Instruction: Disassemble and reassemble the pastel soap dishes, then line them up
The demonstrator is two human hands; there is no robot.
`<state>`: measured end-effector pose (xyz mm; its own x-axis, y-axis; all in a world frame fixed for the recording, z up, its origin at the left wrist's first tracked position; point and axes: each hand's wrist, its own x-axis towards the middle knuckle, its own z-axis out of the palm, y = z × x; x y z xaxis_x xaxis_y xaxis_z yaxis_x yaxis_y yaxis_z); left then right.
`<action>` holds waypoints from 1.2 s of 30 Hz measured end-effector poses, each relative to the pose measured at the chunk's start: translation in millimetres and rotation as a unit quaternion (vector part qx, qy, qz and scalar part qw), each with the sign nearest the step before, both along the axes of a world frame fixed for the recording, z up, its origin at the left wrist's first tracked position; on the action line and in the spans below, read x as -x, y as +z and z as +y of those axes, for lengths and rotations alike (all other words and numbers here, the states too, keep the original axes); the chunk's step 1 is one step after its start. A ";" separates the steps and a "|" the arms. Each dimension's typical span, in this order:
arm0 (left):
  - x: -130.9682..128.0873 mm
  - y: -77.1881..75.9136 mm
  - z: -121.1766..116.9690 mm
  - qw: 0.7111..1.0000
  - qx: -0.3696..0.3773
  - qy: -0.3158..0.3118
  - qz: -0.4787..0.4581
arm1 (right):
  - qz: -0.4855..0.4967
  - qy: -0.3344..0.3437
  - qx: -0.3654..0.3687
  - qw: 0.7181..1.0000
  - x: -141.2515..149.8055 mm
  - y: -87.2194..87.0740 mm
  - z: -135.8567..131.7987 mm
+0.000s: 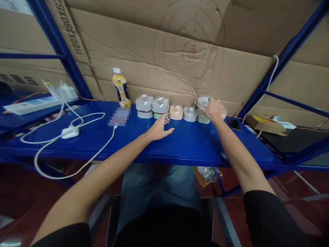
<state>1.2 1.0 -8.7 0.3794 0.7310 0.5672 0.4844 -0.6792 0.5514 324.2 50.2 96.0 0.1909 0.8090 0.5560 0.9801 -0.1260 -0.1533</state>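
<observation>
My right hand (214,109), right of centre in the frame, has its fingers curled round an upper grey container (203,102), directly above a green container (203,117); I cannot tell whether the two touch. My left hand (159,129), at the frame's centre, is open, thumb spread, fingertips just in front of the second stack (160,104), grey over green; contact I can't make out. Left of that stands a first stack (144,104), grey on grey. Between my hands sit a peach container (176,112) and a single grey container (190,114), and another peach container (224,112) shows partly behind my right wrist. All line the back of the blue desk (185,144). Further out I see a yellow bottle (120,88) at upper left of centre, a power strip (42,103) at far left, a white adapter (70,131) below it, and a phone (234,124) at right, near an open cardboard box (266,125)
</observation>
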 end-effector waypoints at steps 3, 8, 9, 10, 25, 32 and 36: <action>0.5 -1.5 1.0 1.000 0.002 0.005 0.010 | -0.053 -0.048 0.036 0.997 13.1 -6.0 15.1; 1.3 -2.9 2.5 1.000 0.009 0.007 0.023 | -0.058 -0.093 0.045 0.993 28.0 -20.3 25.5; 1.1 -3.0 2.6 1.000 0.010 0.006 0.025 | -0.063 -0.096 0.042 0.993 27.9 -22.0 25.3; 0.9 -3.1 2.7 1.000 0.012 0.005 0.026 | -0.069 -0.094 0.031 0.993 27.5 -23.2 24.6; 3.3 3.7 0.8 0.994 -0.055 0.089 -0.033 | -0.103 0.334 0.099 0.932 115.1 -63.8 9.8; 2.4 11.1 -7.5 0.993 -0.079 0.075 -0.035 | -0.020 0.323 0.069 0.944 101.9 -54.6 -55.5; 5.1 11.6 -10.9 0.998 -0.052 0.030 -0.019 | 0.040 0.257 0.132 0.956 100.9 -49.5 -67.5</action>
<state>-4.0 -9.9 2.9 0.3147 0.6881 0.6538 0.5059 -0.7045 0.4978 223.3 -17.3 46.6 -0.2373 0.9172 0.3201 0.9092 0.3257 -0.2593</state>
